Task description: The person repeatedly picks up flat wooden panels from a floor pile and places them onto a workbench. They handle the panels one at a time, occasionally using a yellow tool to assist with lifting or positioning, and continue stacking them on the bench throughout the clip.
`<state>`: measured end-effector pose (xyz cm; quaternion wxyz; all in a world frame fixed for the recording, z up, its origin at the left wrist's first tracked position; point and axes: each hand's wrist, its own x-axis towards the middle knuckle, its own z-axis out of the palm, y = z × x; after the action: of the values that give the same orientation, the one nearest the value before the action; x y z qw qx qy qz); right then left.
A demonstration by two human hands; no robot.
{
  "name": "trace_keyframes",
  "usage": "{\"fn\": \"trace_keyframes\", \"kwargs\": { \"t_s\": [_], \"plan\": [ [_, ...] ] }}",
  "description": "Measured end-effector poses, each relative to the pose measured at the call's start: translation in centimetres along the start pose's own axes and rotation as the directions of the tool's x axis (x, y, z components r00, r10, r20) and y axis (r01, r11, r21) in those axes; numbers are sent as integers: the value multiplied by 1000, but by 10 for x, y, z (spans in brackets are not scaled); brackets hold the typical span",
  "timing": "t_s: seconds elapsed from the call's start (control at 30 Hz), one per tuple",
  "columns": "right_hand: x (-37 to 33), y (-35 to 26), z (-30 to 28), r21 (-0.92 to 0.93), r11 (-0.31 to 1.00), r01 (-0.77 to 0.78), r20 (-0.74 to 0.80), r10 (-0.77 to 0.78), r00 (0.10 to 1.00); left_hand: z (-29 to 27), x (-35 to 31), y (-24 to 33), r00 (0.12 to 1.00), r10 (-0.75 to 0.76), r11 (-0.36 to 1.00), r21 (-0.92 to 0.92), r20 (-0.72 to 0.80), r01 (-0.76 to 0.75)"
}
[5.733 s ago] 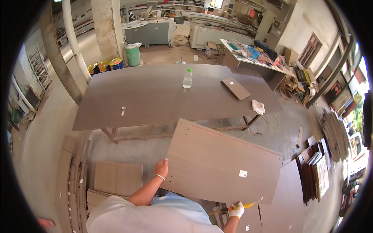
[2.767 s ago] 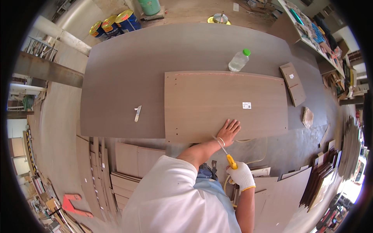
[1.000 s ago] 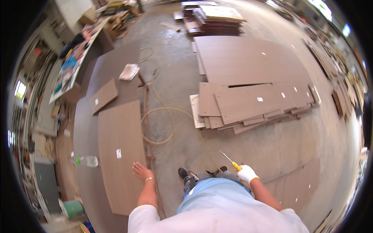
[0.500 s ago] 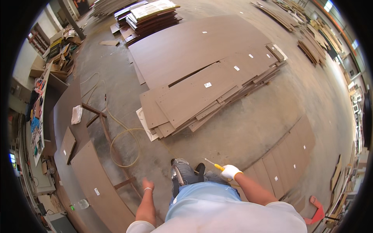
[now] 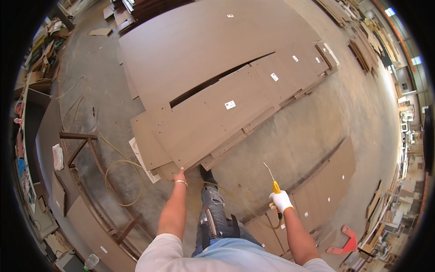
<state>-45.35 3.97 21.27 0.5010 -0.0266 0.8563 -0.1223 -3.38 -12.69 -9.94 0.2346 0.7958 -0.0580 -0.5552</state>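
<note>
My left hand is bare with a bracelet at the wrist, stretched forward to the near corner of a stack of brown panels lying on the concrete floor; its fingers hold nothing. My right hand wears a white glove and grips a yellow-handled tool with a thin metal tip pointing up and away. My leg and dark shoe stand just before the stack.
A very large brown board lies behind the stack. A yellowish hose loops on the floor at left, beside the worktable with a panel, rag and bottle. More panels lie at right.
I have turned from the worktable and stepped toward the floor stack. My left hand has left the panel on the table and now reaches the stack's corner. The right hand still holds the tool.
</note>
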Motion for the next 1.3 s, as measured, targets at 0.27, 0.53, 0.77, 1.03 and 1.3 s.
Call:
{"fn": "trace_keyframes", "kwargs": {
  "t_s": [0.27,0.53,0.77,1.03,1.3],
  "plan": [
    [-1,-22,71,-660,707,254,235,-127,964,60,-35,55,961,-186,982,-31,-206,184],
    [22,-75,62,-845,398,357,333,-132,934,13,-53,-55,941,-272,934,291,203,207],
    [125,-169,-17,-99,992,74,-156,-89,984,24,-62,-48,994,-88,915,-391,61,105],
    [89,-168,-26,-852,278,444,393,-222,893,-14,-181,-15,895,96,856,-494,436,149],
    [161,-178,-79,-226,943,243,127,-219,967,22,-270,45,927,223,788,-615,301,10]
  ]
}}
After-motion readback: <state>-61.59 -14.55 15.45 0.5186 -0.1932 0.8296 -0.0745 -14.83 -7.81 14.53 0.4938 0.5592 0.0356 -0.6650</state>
